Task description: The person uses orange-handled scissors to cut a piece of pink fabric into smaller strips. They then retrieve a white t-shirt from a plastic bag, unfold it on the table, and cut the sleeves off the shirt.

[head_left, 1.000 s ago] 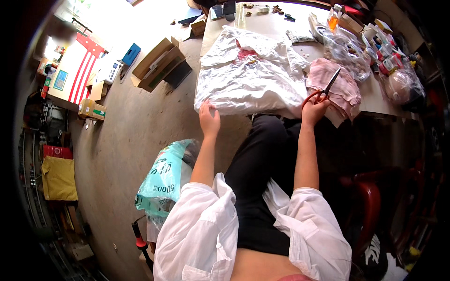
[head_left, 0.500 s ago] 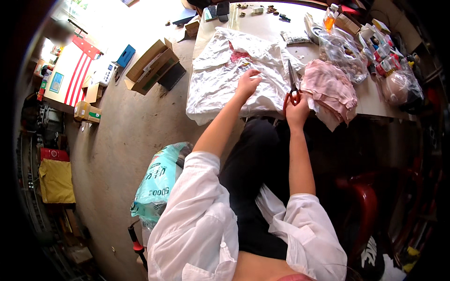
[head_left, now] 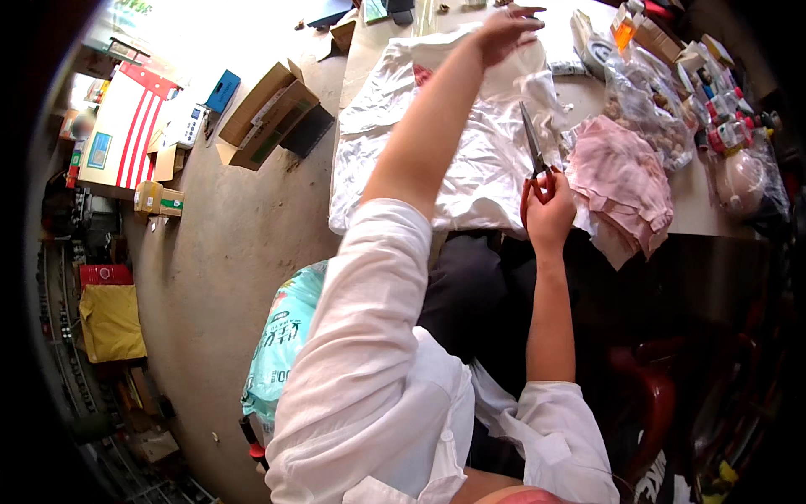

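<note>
Two hands work over a white garment [head_left: 470, 160] spread across the near part of the table [head_left: 697, 210]. The left hand [head_left: 506, 27] reaches far forward to the garment's far edge, fingers curled down on the cloth there; whether it pinches the fabric or only presses on it I cannot tell. The right hand [head_left: 547, 210] sits at the near edge of the table, closed around the red handles of a pair of scissors [head_left: 534, 151], whose blades point away from the person and lie over the white cloth, seemingly shut. Just right of the scissors lies a pile of pink fabric [head_left: 621, 185], touching the white garment. Clear bags [head_left: 646, 105] crowd the table's right side. Cardboard boxes [head_left: 269, 113] lie on the floor to the left.
</note>
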Tool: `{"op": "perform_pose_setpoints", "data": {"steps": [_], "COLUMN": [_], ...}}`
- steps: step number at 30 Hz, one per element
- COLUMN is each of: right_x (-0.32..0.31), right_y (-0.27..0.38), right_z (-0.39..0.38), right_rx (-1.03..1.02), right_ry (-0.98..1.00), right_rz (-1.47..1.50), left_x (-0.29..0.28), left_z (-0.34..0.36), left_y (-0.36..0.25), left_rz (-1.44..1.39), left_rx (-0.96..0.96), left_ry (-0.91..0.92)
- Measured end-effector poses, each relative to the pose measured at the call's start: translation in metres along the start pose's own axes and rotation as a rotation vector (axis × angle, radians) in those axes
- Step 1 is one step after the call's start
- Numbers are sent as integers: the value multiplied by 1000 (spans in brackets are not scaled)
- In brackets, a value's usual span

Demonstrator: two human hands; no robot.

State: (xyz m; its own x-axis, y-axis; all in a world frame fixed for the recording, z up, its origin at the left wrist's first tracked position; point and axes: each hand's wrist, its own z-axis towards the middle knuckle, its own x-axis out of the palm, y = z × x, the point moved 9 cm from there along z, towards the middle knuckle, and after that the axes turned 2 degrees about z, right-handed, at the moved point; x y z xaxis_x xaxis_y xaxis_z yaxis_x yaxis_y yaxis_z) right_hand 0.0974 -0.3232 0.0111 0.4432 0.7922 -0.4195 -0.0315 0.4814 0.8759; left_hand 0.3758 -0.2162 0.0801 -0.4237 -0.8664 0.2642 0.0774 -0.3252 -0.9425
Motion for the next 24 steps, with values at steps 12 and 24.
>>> {"op": "perform_pose_setpoints", "data": {"steps": [12, 24], "right_x": [28, -21], "right_y": [4, -30], "right_z": [-2, -7], "right_rx": [59, 43], "right_ry": [136, -83], "right_rz": [9, -318], "left_x": [-232, -222], "left_z": [-262, -477], "left_y": [-27, 51], "left_rz": [1670, -266], "left_rx": [-14, -147], "left_ry": [-293, -816]}}
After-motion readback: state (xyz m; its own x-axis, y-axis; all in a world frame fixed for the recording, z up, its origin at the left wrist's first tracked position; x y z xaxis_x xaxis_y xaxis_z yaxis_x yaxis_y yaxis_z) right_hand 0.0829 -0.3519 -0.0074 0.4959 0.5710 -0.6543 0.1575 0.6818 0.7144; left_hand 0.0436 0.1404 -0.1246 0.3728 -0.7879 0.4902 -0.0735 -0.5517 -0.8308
